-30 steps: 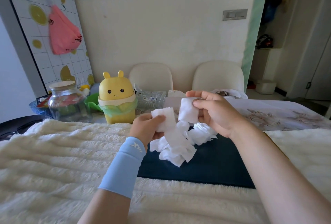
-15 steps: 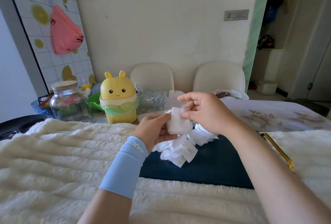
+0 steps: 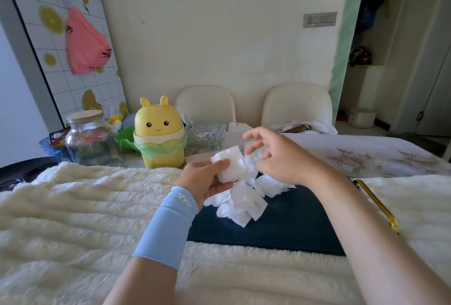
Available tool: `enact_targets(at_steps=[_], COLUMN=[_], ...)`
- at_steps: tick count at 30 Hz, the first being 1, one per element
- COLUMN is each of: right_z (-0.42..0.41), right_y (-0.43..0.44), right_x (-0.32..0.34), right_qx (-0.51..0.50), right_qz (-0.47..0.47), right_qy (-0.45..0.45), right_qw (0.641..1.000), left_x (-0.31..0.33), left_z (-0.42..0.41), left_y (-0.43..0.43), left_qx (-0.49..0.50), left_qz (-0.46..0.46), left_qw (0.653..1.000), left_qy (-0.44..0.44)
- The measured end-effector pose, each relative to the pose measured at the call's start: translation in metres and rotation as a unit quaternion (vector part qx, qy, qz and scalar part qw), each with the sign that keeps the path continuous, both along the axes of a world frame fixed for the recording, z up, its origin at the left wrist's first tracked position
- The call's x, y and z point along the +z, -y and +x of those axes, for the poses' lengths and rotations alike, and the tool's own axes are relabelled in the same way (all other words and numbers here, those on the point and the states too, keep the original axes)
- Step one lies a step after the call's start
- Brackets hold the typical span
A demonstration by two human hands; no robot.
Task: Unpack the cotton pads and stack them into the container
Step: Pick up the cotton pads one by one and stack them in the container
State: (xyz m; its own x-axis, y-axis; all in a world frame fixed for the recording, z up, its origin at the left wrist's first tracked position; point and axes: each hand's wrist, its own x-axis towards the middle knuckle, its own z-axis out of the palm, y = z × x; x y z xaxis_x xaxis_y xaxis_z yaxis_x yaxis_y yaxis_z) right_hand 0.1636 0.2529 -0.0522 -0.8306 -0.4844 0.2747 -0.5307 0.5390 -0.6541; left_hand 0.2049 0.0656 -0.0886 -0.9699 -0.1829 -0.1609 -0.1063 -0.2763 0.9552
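Yellow bunny bin point(image 3: 158, 134) beside glass jar point(image 3: 90, 138) — pink bag point(image 3: 85, 46) hangs behind.

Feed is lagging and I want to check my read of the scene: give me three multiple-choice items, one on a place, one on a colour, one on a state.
1. Where does the loose heap of cotton pads lie?
A. On the dark blue mat
B. On the floor
C. In a sink

2. What colour is the sleeve on the left forearm?
A. Pink
B. Black
C. Light blue

3. What is the left hand doing?
A. Lying flat and empty
B. Holding a small stack of pads
C. Holding scissors

Answers:
1 A, the white heap rests directly on the mat.
2 C, the sleeve is pale blue from wrist up the forearm.
3 B, its thumb and fingers are curled round the white stack, raised above the heap.
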Motion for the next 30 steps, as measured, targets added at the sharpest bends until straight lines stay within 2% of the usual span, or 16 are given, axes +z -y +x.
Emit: enact_targets(at_steps=[3, 7, 11, 14, 16, 18, 22, 26, 30], right_z=[0.005, 0.004, -0.004, -0.002, -0.003, -0.001, 0.001, 0.001, -0.001], right_y=[0.006, 0.017, 0.009, -0.001, -0.006, -0.006, 0.003, 0.009, 0.011], right_x=[-0.010, -0.019, -0.013, -0.004, 0.001, 0.006, 0.004, -0.001, -0.001], right_qx=[0.026, 0.014, -0.006, -0.039, -0.046, -0.048, -0.039, -0.082, -0.107], right_qz=[0.081, 0.055, 0.045, -0.084, -0.171, -0.214, -0.179, -0.133, -0.150], right_qy=[0.072, 0.118, 0.076, 0.081, 0.108, 0.138, 0.160, 0.141, 0.150], right_qw=[0.994, 0.991, 0.996, 0.992, 0.978, 0.966, 0.970, 0.978, 0.971], left_x=[-0.001, 0.001, -0.002, -0.007, -0.007, -0.007, -0.003, 0.000, 0.002], left_z=[-0.001, -0.001, -0.007, -0.011, -0.010, -0.009, -0.005, -0.002, -0.001], left_y=[0.001, 0.005, 0.014, 0.017, 0.013, 0.007, -0.003, -0.006, -0.011], left_qx=[-0.014, -0.023, 0.051, 0.095, 0.093, 0.074, 0.017, -0.002, 0.002], left_qz=[0.033, 0.076, 0.047, -0.014, -0.035, -0.029, -0.003, 0.011, 0.038], left_qw=[0.999, 0.997, 0.998, 0.995, 0.995, 0.997, 1.000, 0.999, 0.999], left_qy=[0.006, 0.004, -0.006, -0.003, -0.004, -0.013, -0.025, -0.035, -0.032])
